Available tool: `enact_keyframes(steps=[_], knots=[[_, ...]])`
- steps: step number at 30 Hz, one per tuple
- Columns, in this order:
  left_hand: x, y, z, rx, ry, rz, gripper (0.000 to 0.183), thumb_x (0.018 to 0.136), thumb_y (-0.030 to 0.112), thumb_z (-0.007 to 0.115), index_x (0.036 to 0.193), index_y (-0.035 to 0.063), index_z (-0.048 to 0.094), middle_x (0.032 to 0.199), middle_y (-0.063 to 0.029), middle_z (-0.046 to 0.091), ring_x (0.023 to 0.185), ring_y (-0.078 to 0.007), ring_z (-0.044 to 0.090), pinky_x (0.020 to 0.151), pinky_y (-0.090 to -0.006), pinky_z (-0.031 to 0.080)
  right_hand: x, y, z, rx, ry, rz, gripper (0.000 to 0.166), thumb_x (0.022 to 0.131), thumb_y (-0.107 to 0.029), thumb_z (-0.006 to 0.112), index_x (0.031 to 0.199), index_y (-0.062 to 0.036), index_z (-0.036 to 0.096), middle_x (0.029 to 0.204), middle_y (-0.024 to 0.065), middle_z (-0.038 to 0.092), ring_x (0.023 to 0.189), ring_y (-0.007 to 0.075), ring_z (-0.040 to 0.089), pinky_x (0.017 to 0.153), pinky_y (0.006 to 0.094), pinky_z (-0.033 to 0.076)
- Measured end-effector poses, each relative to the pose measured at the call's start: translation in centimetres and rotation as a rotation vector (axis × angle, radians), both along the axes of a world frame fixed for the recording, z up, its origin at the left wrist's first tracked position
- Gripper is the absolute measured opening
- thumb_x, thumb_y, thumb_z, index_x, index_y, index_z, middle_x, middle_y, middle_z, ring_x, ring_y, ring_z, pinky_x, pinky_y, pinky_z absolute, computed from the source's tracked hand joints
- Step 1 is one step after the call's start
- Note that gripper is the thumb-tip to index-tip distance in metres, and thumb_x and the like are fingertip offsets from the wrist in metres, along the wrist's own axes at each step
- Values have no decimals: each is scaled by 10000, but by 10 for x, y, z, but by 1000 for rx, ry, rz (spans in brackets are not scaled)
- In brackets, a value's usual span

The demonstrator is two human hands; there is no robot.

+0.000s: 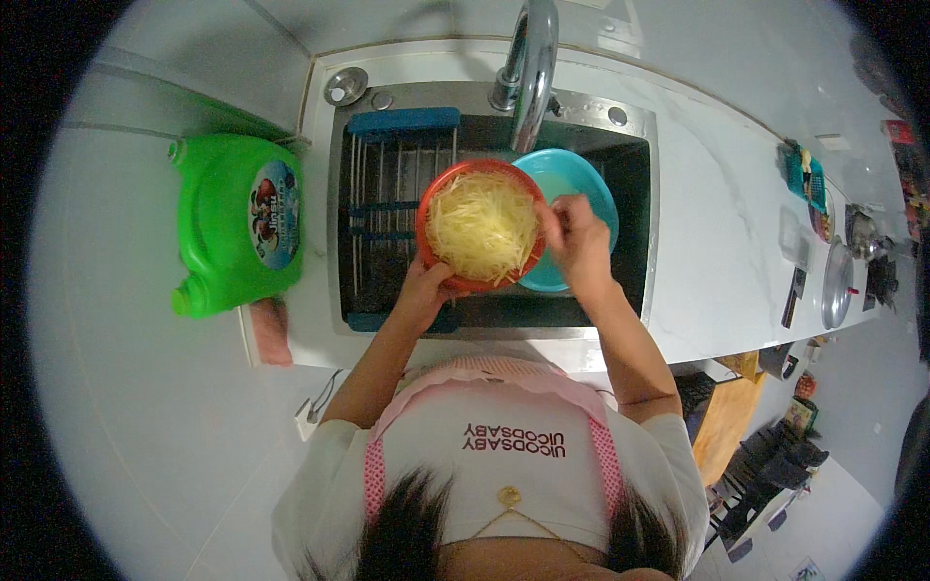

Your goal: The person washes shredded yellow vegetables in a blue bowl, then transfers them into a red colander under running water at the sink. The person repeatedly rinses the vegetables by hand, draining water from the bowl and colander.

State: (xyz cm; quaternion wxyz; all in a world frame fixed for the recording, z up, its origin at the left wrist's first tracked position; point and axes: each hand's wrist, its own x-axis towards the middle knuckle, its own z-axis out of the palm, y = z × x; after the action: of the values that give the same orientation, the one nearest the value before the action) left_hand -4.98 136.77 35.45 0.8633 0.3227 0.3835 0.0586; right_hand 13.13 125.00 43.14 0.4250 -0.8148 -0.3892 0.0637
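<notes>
My left hand (427, 290) grips the lower left rim of a red plastic basket (429, 258), held over the sink (487, 332). Pale yellow shreds, probably potato, fill the basket (483, 225). My right hand (577, 236) is at the basket's right side, slightly blurred, with its fingers bent; whether they hold the rim is unclear. Beneath that hand, a turquoise basin (599, 189) with cloudy liquid sits in the sink, partly hidden by the basket and the hand. The chrome faucet (534, 80) arches above the basin, and no stream of water shows.
A wire drying rack (403, 141) with blue ends spans the sink's left part. A large green detergent jug (211, 210) stands left of it, near a pink cloth (270, 330). Along the right counter lie a knife (793, 298), a pot lid (838, 282) and a teal basket (814, 181).
</notes>
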Motion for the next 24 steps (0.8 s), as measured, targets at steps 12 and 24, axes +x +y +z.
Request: enact_keyframes(steps=[12,24], knots=[[11,-13,4,2,-66,7,460,786,58,475,1235,80,373,1124,-98,535,928,-207,595,634,-288,552,-15,14,9,-46,-300,473,261,715,-116,649,957,-48,579,953,134,563,899,316,554,739,379,473],[10,-12,-5,3,-22,-66,473,805,87,501,1254,75,352,1138,-113,524,967,-263,577,732,-376,546,-27,6,10,-24,-267,382,234,740,-47,609,970,-68,572,902,110,571,701,282,598,556,344,503]])
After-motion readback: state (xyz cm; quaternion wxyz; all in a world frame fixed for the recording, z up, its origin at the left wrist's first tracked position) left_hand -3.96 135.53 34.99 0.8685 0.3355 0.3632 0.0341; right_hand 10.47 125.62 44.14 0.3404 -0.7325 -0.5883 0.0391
